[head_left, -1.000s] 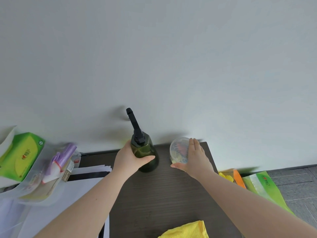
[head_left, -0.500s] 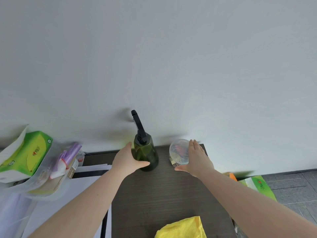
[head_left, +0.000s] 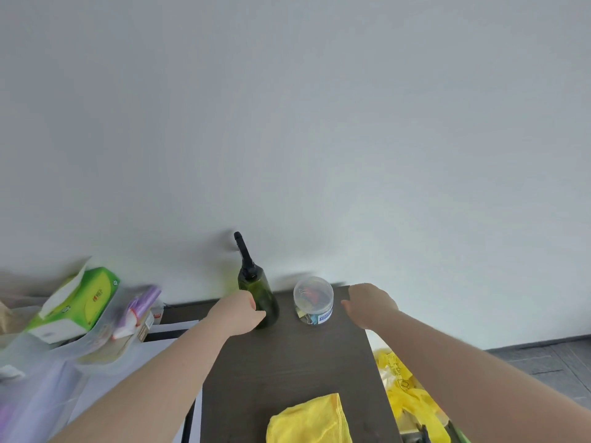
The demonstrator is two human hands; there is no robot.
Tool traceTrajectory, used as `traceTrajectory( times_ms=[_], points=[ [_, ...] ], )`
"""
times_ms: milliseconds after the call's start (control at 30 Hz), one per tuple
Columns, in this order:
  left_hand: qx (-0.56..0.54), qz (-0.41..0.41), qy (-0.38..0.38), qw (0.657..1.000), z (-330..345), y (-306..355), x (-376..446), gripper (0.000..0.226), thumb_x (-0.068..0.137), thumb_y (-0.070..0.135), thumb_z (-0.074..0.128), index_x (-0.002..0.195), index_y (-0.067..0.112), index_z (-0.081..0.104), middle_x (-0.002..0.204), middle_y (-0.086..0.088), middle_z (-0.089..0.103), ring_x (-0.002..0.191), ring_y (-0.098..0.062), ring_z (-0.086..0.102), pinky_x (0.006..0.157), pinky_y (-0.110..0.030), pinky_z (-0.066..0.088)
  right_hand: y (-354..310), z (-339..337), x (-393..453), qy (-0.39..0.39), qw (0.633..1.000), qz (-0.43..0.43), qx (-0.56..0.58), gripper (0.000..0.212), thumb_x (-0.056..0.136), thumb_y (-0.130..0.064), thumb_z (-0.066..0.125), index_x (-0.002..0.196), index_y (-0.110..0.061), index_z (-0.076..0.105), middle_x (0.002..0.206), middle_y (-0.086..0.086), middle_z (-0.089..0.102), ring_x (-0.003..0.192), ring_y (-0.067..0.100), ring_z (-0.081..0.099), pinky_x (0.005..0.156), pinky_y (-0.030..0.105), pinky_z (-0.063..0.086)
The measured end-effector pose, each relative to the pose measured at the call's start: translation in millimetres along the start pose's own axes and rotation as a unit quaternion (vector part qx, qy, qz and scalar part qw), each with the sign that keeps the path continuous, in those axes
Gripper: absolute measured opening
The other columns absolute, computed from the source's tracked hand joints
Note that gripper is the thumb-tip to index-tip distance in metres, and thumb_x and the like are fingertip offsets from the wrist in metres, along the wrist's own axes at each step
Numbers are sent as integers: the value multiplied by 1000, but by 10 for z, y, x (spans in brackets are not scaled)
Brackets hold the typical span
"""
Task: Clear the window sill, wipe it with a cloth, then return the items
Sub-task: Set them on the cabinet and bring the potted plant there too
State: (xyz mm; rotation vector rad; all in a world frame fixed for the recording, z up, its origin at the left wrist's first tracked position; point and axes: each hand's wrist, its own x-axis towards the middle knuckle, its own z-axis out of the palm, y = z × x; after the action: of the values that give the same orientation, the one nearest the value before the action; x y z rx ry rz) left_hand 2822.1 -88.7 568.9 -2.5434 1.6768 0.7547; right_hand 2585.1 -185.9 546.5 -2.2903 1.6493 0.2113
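A dark green spray bottle (head_left: 260,297) with a black nozzle stands upright at the far edge of the dark wooden surface (head_left: 287,362), against the white wall. My left hand (head_left: 238,311) is curled against its lower left side, thumb on the front. Right of the bottle stands a clear plastic jar (head_left: 314,300) holding coloured clips. My right hand (head_left: 371,305) hovers a short way right of the jar, fingers apart and bent down, holding nothing. A yellow cloth (head_left: 308,420) lies crumpled at the near edge.
At the left are a green tissue pack (head_left: 80,302) and a clear bag (head_left: 134,318) with purple rolls, on white papers. Yellow plastic bags (head_left: 406,391) lie below the surface's right edge, over grey floor tiles.
My right hand has let go of the jar and moved off to the right. My left hand has slid lower on the bottle. The view has shifted slightly.
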Motion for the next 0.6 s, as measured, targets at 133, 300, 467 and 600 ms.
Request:
traceTrajectory(
  times_ms=[133, 300, 467, 600],
  points=[
    [8, -15, 19, 1000, -155, 360, -361, 30, 89, 34, 50, 66, 16, 42, 67, -1, 41, 66, -20, 40, 60, -27, 31, 286, -189, -374, 16, 1000, -22, 15, 28, 99, -29, 38, 110, -14, 58, 119, 2, 58, 110, 26, 57, 76, 28, 39],
    [40, 0, 45, 998, -209, 1153, -904, 38, 89, 33, 52, 59, 15, 36, 56, -1, 33, 55, -19, 35, 52, -28, 25, 941, -444, -984, 31, 999, -27, 29, 30, 100, -30, 35, 108, -12, 57, 118, 4, 58, 108, 26, 58, 75, 29, 40],
    [76, 59, 52, 994, -45, 2269, -1341, 28, 89, 33, 49, 68, 15, 53, 67, 0, 50, 69, -19, 49, 60, -26, 39, 1870, -713, -1770, 44, 998, 2, 34, 26, 100, -31, 37, 92, -13, 54, 104, 5, 56, 95, 26, 57, 72, 30, 41],
    [109, 134, 40, 984, 261, 3327, -1594, 27, 87, 40, 52, 87, 15, 63, 89, -2, 64, 84, -21, 59, 76, -30, 46, 2803, -905, -2407, 68, 995, 63, 28, 29, 99, -31, 38, 99, -11, 58, 112, 6, 60, 102, 28, 59, 72, 30, 42]
  ],
)
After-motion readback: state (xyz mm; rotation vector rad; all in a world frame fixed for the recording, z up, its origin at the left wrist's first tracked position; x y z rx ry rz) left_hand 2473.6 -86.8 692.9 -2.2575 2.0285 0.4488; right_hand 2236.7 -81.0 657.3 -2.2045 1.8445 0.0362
